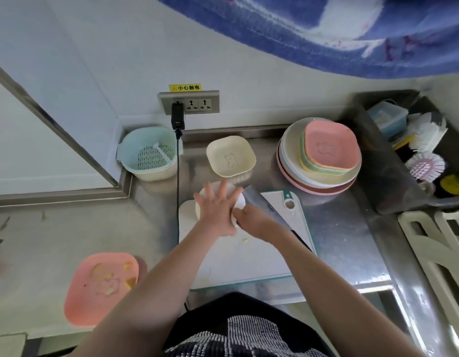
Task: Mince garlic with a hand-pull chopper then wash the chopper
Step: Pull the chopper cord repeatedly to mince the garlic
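Chopper (239, 199) mostly hidden under left hand (218, 212).

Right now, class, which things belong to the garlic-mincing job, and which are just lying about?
In the job:
left hand pressing flat on the white chopper
right hand at the chopper's side
cutting board
garlic bit

Lying about:
cleaver
cream bowl
stacked plates
strainer basket
pink plate
brushes

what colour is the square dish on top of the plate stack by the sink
Pink, with a faint bear outline in its middle. The top square dish shows clearly in the head view.
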A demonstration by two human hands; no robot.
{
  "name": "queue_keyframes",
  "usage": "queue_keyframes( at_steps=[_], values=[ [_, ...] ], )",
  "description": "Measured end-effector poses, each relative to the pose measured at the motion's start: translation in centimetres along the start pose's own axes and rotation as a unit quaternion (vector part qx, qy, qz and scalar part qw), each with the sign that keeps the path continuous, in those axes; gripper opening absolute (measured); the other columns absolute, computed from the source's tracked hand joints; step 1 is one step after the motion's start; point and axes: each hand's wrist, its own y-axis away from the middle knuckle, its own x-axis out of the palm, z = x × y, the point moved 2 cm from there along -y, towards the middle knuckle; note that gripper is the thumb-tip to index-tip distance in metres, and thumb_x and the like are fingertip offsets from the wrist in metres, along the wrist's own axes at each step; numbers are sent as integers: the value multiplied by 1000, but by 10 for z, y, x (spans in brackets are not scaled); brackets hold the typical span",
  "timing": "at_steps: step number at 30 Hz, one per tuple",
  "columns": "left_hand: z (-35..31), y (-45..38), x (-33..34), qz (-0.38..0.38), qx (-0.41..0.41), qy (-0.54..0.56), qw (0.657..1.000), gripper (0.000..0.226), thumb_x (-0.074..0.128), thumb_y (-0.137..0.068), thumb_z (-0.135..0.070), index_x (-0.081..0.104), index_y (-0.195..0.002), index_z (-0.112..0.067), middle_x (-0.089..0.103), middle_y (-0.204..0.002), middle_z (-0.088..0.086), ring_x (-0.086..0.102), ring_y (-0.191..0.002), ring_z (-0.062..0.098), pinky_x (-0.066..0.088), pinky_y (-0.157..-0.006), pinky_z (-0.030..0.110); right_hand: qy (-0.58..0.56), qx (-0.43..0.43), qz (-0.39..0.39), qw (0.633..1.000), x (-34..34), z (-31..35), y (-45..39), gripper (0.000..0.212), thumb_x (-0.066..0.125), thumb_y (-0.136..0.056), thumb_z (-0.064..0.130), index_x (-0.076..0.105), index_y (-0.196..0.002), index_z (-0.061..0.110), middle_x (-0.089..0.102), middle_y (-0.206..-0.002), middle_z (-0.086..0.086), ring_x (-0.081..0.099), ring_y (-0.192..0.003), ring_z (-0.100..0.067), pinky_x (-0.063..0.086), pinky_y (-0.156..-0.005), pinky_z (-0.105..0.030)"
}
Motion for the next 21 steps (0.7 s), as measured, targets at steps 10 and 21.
queue_keyframes(
  at_steps=[10,21],
  values=[
    [-3,-2,-3,-24,-2,-16,1000,107,80,-54,-43,15,-140,-40,10,-147,0,11,-130,43,29,-95,53,157,118,-115,974,-40,-70,11,44,31,-98,35,60,-113,6,63,-116,-17,58,-105,-33,43,-83,-33],
    [-8,1,-2,-45,35,-42,998,110,80,-56,-42,14,-144,-40,7,-151,0,12,-131,43,30,-97,55,199,78,-104,971,-28,-57,-1,39,32,-98,31,59,-116,10,62,-119,-13,57,-110,-32,42,-83,-34]
  ],
)
